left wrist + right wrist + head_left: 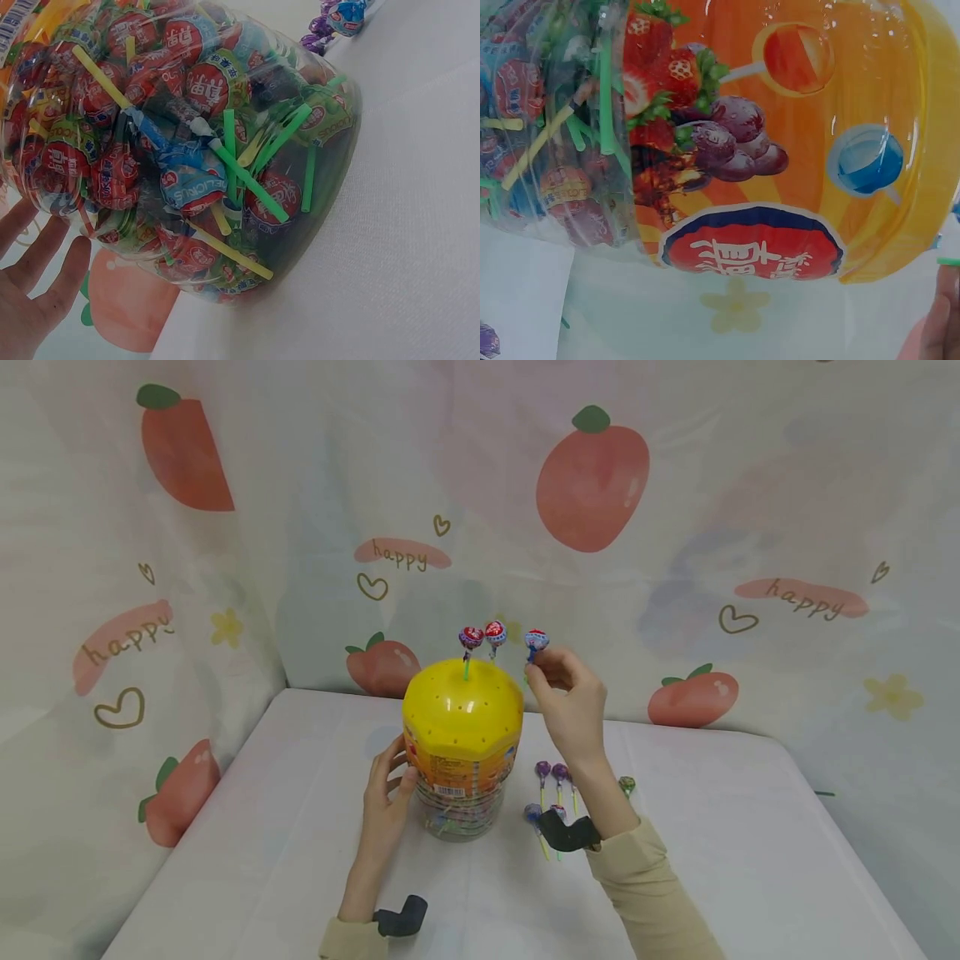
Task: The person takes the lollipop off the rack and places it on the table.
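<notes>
A clear plastic jar (225,135) full of wrapped lollipops stands upright on the table, with an orange printed label (780,135) and a yellow lid (461,702) dotted with small holes. My left hand (388,797) holds the jar's left side, fingers and thumb around its label. Two lollipops stand up at the lid: a dark red one (471,637), its green stick meeting the top, and a red-and-blue one (496,632) behind it. Right of these, above the lid's edge, my right hand (573,706) pinches a blue-and-red lollipop (536,640) just under its head.
Several loose lollipops lie right of the jar, among them a purple one (543,769) and a blue one (532,812). A green-wrapped lollipop (627,785) lies beyond my right forearm. The white table (300,777) meets a fruit-printed cloth (480,485) at the back.
</notes>
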`<move>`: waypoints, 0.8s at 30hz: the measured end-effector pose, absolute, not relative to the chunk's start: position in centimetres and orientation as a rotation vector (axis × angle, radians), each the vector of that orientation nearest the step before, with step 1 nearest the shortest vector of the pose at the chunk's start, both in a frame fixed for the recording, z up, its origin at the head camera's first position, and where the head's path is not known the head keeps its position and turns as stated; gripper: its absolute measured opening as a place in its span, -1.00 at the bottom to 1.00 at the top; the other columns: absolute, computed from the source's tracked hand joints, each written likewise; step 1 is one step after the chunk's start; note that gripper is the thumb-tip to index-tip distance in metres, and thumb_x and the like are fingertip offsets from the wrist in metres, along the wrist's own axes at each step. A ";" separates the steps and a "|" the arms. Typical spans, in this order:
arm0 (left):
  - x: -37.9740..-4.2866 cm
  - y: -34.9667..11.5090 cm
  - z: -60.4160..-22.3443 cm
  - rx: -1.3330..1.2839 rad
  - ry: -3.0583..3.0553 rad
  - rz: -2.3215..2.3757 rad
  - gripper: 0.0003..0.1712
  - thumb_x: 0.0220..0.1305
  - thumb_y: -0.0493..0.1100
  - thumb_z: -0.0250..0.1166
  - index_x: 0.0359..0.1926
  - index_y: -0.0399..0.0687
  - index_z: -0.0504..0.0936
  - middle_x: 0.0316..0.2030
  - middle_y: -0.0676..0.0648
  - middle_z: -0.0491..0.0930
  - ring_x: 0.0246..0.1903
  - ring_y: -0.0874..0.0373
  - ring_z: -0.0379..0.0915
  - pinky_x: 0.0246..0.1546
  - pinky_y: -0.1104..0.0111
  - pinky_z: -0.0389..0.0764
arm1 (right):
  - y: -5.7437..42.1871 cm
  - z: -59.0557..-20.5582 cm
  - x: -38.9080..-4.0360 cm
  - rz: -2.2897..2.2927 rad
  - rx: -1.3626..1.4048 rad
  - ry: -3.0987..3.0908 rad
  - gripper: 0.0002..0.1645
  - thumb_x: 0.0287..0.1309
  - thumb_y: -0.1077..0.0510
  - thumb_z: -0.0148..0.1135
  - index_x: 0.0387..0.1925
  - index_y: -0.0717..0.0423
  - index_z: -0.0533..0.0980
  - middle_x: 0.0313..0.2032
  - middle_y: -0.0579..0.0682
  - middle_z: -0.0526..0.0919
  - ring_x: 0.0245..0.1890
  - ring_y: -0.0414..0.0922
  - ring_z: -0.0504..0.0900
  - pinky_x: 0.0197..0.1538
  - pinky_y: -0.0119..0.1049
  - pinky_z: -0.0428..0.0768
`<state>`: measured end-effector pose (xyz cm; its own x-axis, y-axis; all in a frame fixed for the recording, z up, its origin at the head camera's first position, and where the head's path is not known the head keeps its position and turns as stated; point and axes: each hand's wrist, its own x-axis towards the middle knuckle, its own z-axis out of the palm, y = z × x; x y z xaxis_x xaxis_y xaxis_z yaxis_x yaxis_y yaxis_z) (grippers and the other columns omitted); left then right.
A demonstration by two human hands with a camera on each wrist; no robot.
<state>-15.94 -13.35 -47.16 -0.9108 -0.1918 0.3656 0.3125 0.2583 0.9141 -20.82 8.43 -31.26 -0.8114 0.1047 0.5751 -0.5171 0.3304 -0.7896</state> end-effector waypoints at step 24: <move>-14.0 -12.7 -43.6 -0.079 -2.174 -1.728 -0.40 0.37 -0.25 0.11 0.41 -0.09 0.24 0.23 -0.22 0.35 0.28 -0.12 0.28 0.20 0.03 0.39 | 13.2 -37.6 -17.0 1.416 0.101 -2.198 -0.87 0.11 0.27 0.33 -0.28 0.25 0.62 -0.32 0.17 0.71 -0.44 -0.50 0.51 -0.26 -0.69 0.47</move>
<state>-14.02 -12.71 -43.62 -0.9331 -0.1782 0.3123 0.2640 0.2500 0.9316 -16.97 13.23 -37.58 -0.8625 0.2109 0.4601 -0.3317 0.4511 -0.8286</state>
